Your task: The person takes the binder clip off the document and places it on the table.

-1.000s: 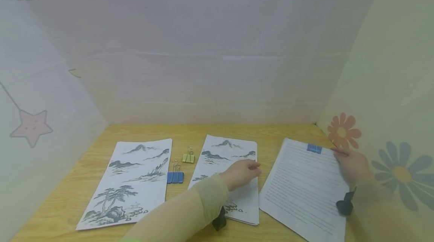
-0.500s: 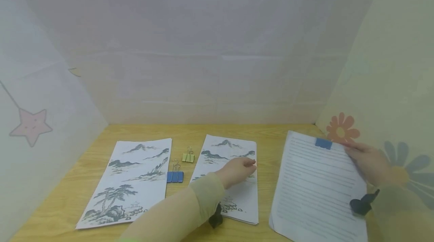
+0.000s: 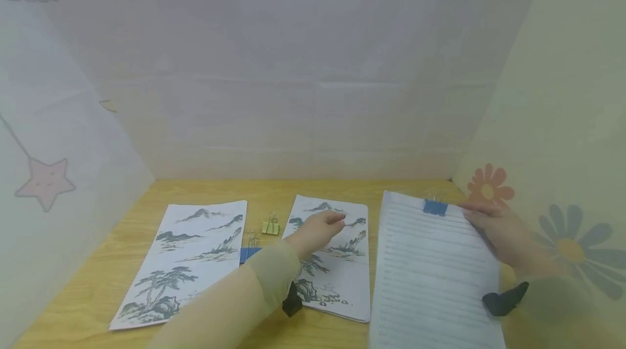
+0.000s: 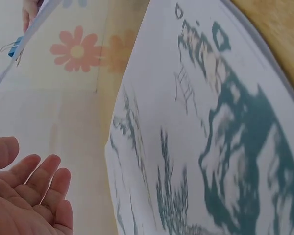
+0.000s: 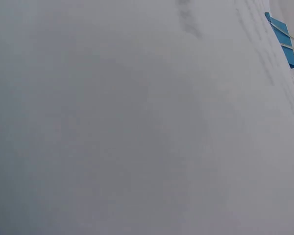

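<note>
My right hand [image 3: 499, 229] grips the upper right edge of a stack of lined paper [image 3: 430, 273], which a blue binder clip [image 3: 435, 206] holds together at its top. The stack is raised off the wooden table [image 3: 274, 188] and fills the right wrist view, lined paper [image 5: 137, 122] with the blue clip [image 5: 283, 39] at the corner. My left hand [image 3: 318, 226] hovers with relaxed, spread fingers [image 4: 44, 181] over the top of the middle landscape print [image 3: 337, 262], not touching it. The print [image 4: 201, 147] lies flat.
A second landscape print [image 3: 191, 262] lies at the left. Between the prints sit a yellow-green binder clip [image 3: 270, 226] and a loose blue binder clip [image 3: 249, 253], partly behind my left sleeve. Paper walls enclose the table on three sides, with flowers [image 3: 489, 191] close on the right.
My right hand has swung the lined stack leftward and straightened it, close beside the middle print. My left hand has slid left and farther up over that print.
</note>
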Motion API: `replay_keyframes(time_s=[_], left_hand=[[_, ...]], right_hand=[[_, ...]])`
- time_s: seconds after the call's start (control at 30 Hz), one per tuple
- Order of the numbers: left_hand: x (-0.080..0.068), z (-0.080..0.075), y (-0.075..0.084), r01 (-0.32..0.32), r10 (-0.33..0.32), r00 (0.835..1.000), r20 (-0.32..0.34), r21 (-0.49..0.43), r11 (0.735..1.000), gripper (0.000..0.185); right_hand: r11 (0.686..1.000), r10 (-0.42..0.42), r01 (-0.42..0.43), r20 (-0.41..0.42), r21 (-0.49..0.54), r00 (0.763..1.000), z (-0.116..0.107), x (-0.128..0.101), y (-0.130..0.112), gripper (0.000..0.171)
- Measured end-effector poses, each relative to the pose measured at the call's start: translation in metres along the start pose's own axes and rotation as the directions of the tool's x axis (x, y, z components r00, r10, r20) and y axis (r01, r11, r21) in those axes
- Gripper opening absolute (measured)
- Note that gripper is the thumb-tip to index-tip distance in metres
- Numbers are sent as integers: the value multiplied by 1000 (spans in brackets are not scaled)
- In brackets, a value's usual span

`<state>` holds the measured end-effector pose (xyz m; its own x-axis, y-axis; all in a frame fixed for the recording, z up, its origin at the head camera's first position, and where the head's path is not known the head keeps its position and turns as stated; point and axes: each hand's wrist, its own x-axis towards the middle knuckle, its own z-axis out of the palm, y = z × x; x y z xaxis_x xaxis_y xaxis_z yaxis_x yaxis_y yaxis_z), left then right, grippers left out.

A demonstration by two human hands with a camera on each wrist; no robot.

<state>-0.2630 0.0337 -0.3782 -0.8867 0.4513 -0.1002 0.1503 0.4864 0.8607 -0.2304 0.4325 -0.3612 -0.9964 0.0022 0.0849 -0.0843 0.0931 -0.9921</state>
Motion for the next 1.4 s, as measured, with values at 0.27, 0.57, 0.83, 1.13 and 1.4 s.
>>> replay_keyframes(time_s=[0.27, 0.57, 0.83, 1.13, 1.4], left_hand=[[-1, -31, -11, -24, 22, 996, -84, -23, 999, 40], [-9, -64, -10, -6, -5, 993, -120, -93, 996, 44], [-16, -92, -4, 52, -67, 979, -193, -83, 995, 49], [-19, -103, -3, 38, -52, 972, -228, -63, 997, 46], [-21, -104, 4, 44, -40, 972, -232, 11, 999, 46]], right_hand=[[985, 107, -102, 25, -142, 994, 72, -1, -24, 29], [970, 159, -155, 5, -185, 987, 125, 11, -25, 42], [977, 156, -150, 29, -152, 987, 164, 20, -23, 35], [976, 145, -134, 48, -174, 988, 199, 27, -20, 31], [977, 109, -90, 91, -192, 990, 221, 29, -19, 29]])
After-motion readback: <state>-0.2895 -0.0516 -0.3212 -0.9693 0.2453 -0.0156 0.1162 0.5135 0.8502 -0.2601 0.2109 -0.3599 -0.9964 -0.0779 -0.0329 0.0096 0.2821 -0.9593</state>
